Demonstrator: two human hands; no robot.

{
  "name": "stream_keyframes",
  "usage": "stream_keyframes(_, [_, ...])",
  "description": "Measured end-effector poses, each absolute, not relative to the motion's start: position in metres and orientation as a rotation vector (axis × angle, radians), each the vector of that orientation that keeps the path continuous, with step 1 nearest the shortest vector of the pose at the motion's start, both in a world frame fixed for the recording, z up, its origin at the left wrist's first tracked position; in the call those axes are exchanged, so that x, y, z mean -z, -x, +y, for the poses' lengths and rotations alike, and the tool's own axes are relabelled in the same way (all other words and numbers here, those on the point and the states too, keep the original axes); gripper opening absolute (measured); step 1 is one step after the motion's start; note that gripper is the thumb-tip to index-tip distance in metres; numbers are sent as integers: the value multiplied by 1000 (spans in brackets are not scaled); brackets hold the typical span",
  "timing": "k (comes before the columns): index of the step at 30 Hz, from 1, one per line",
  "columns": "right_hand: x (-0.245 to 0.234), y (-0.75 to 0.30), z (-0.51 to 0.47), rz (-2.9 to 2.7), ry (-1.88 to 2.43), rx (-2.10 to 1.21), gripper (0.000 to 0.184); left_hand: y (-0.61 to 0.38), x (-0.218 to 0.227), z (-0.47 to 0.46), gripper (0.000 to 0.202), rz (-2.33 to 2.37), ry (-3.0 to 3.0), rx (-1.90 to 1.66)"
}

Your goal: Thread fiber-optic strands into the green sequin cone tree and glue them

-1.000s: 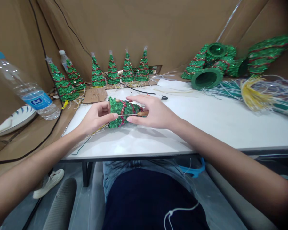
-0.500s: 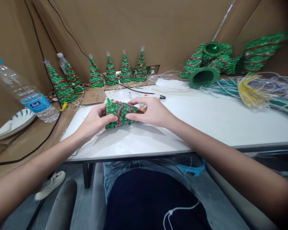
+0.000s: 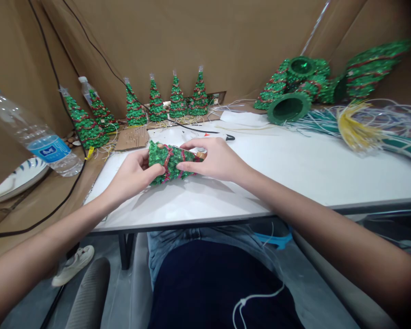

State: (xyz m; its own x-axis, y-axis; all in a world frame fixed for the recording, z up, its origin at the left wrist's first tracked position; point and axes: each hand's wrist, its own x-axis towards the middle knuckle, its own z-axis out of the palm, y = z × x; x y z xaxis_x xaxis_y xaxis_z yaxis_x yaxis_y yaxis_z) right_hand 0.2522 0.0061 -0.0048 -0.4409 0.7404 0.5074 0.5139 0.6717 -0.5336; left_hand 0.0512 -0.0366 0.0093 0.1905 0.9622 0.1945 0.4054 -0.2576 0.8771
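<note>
A small green artificial Christmas tree with a red garland lies on its side just above the white tabletop. Its wide base faces left and its narrow top faces right. My left hand grips the base end, thumb in front and fingers partly hidden behind. Around the upper part closes my right hand, its thumb pressed to the near side. The tip of the tree is largely covered by that hand. Behind it on the table lies a black-ended tool, partly hidden.
Several decorated trees stand along the cardboard wall. Hollow green trees lie piled at the back right beside bundled yellow and white wires. At left are a tilted water bottle, a plate and a hanging black cable.
The view has shifted slightly. Both hands keep their hold on the tree, which looks nearly the same in position and tilt.
</note>
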Motion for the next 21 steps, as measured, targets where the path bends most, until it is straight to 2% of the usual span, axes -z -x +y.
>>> stream_keyframes(11, [6,-252,4,-2095,1018,-397,40,-49,-9,-40,24,1244,-1654,-1088])
stream_keyframes(21, [5,-248,-4,-2095,1070,-330,38,-53,-7,-46,21,1266,-1543,-1172])
